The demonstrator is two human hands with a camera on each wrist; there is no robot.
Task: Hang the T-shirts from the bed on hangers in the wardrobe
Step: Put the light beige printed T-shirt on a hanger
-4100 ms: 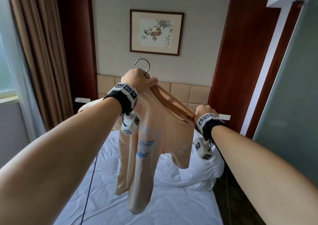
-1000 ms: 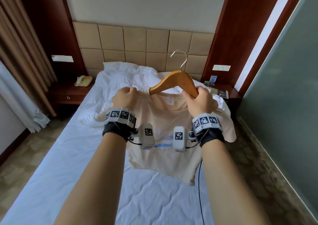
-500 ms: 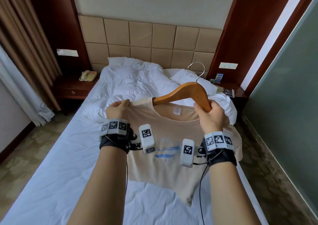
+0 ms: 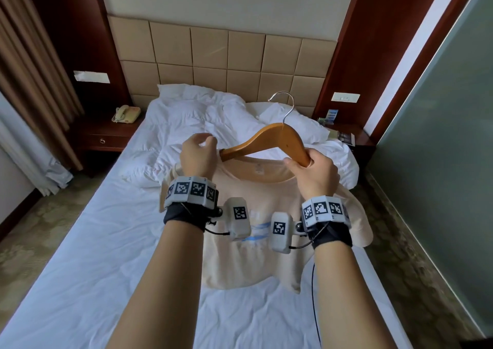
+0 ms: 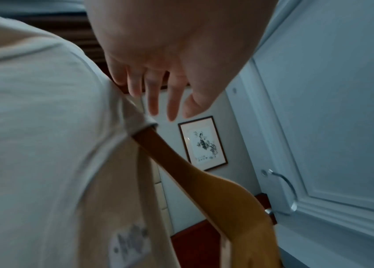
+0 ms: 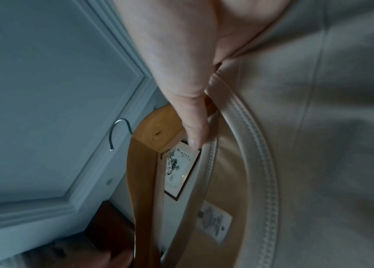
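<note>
A white bed (image 4: 88, 255) fills the room below the padded headboard. Above it hangs the beige T-shirt (image 4: 269, 231), held up in front, its collar round the wooden hanger (image 4: 266, 141). The right hand (image 4: 314, 173) grips the hanger's right arm; the left hand (image 4: 198, 155) hovers with fingers loose by the left shoulder. Best to steady the hanger and smooth that left shoulder fully over the arm's tip.

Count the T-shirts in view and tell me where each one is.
1. A beige T-shirt hangs over the bed, its collar partly threaded onto the wooden hanger gripped by the right hand. Others may lie hidden under the rumpled duvet.
</note>
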